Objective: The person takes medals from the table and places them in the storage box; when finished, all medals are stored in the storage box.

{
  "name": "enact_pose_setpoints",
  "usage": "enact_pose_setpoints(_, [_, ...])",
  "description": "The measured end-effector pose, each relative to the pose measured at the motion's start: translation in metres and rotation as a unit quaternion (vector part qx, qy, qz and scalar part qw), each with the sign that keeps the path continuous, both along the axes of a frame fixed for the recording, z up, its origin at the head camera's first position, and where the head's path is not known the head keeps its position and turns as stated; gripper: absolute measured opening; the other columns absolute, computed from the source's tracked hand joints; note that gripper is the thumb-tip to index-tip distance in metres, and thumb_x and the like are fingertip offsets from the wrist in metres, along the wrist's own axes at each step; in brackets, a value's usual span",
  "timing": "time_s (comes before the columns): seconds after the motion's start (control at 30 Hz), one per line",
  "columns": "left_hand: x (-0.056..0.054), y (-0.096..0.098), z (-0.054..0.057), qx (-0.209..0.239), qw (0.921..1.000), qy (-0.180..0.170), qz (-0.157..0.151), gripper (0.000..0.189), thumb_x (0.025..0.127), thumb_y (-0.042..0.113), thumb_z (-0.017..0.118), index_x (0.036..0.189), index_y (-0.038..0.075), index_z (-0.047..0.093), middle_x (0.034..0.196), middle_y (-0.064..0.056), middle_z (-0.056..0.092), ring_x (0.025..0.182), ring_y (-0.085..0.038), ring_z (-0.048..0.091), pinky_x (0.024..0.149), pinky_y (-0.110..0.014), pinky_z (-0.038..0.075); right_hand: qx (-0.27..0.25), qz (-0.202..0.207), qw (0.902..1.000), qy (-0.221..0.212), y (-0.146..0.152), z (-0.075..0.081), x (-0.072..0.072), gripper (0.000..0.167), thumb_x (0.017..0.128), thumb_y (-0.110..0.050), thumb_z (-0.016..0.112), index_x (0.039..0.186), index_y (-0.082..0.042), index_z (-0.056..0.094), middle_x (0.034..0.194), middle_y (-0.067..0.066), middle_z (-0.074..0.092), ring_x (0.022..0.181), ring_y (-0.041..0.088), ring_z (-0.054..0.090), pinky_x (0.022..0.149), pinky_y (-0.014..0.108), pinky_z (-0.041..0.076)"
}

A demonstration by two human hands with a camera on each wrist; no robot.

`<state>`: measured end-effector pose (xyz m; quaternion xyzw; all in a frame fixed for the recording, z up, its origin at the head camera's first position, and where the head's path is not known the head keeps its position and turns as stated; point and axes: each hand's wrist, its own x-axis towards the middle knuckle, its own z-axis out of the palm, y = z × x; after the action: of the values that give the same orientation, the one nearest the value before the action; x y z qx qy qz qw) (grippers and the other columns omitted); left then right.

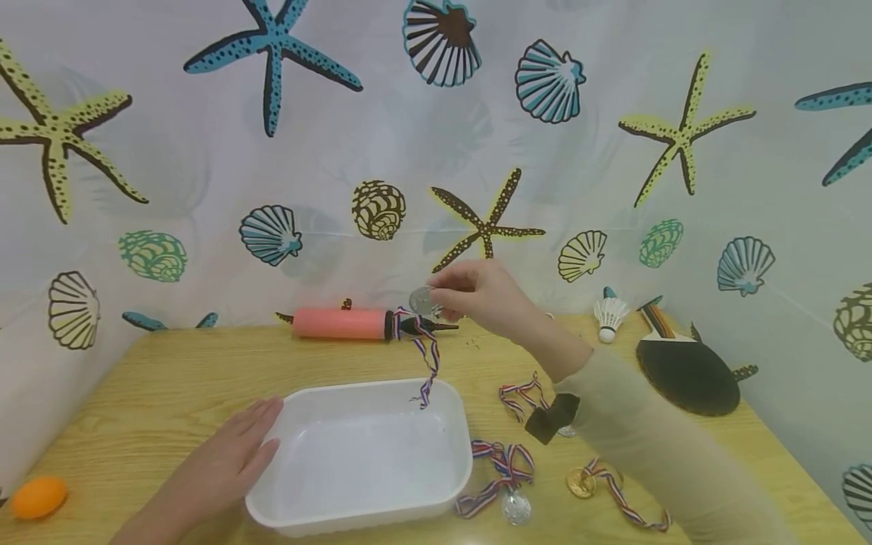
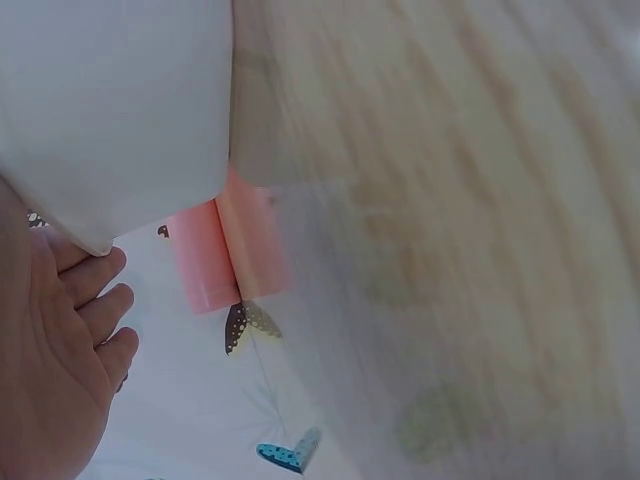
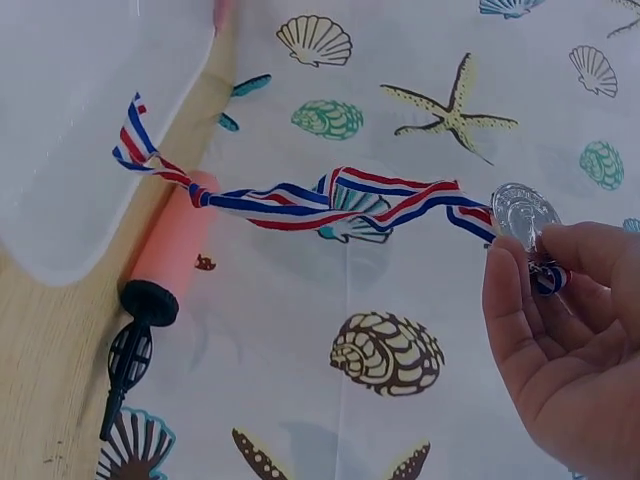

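Observation:
My right hand pinches a silver medal between thumb and fingers, above the back of the table. From it dangles a red, white and blue ribbon, knotted partway along; in the head view its lower end overlaps the far right rim of a white plastic tray. At the tray's left side, my left hand lies with its fingers extended. The left wrist view shows these fingers right at the tray's edge. Nothing is visible inside the tray.
Right of the tray lie another silver medal, a gold medal and a ribbon partly behind the right sleeve. A pink pump lies along the back. Farther right are a shuttlecock and a table tennis paddle; an orange ball sits left.

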<state>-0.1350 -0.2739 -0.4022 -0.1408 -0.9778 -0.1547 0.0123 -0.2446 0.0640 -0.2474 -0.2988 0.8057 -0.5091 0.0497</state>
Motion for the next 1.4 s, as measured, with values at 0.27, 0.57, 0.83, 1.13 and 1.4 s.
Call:
enact_pose_setpoints(0.27, [0.0,-0.001,0.0,0.001,1.0,0.008,-0.001,0.061,0.098,0.041,0.037,0.141,-0.002,0.032,0.143,-0.021,0.032,0.129,-0.04,0.028,0.101,-0.056,0.027,-0.012,0.042,0.9981,-0.044,-0.044,-0.016,0.006,0.016,0.09,-0.005,0.059,0.102,0.004,0.065,0.088,0.008,0.066,0.071,0.015,0.06,0.069,0.027,0.054])
enact_pose_setpoints(0.57, [0.0,0.001,0.0,-0.004,0.9999,0.01,0.009,0.059,0.097,0.038,0.041,0.14,-0.002,0.033,0.142,-0.022,0.033,0.129,-0.041,0.028,0.101,-0.057,0.027,-0.039,0.038,0.9886,-0.14,-0.084,-0.049,0.011,0.012,0.088,-0.005,0.061,0.096,0.003,0.065,0.083,0.007,0.065,0.07,0.016,0.061,0.068,0.029,0.055])
enact_pose_setpoints(0.83, [0.001,0.001,-0.002,-0.001,0.9994,0.033,0.003,0.055,0.096,0.031,0.046,0.139,-0.003,0.035,0.141,-0.023,0.034,0.128,-0.042,0.029,0.101,-0.056,0.027,-0.035,0.016,0.9781,-0.204,-0.106,-0.083,0.011,0.013,0.087,-0.004,0.062,0.097,0.003,0.067,0.083,0.006,0.066,0.067,0.017,0.062,0.065,0.027,0.055])
enact_pose_setpoints(1.13, [0.001,0.001,0.0,-0.002,0.9996,0.027,0.004,0.057,0.096,0.033,0.046,0.14,-0.002,0.035,0.141,-0.023,0.034,0.128,-0.042,0.029,0.101,-0.056,0.027,0.029,0.033,0.9727,-0.228,-0.12,-0.102,0.013,0.01,0.086,-0.005,0.063,0.095,-0.002,0.068,0.079,0.004,0.065,0.064,0.016,0.061,0.061,0.027,0.055])
enact_pose_setpoints(1.4, [0.001,0.0,-0.001,0.0,0.9994,0.035,0.0,0.056,0.096,0.032,0.046,0.14,-0.002,0.035,0.141,-0.022,0.035,0.128,-0.041,0.03,0.101,-0.056,0.028,0.099,0.076,0.9673,-0.221,-0.127,-0.111,0.015,0.003,0.085,-0.003,0.064,0.088,-0.001,0.065,0.074,0.005,0.064,0.061,0.015,0.06,0.056,0.025,0.054])
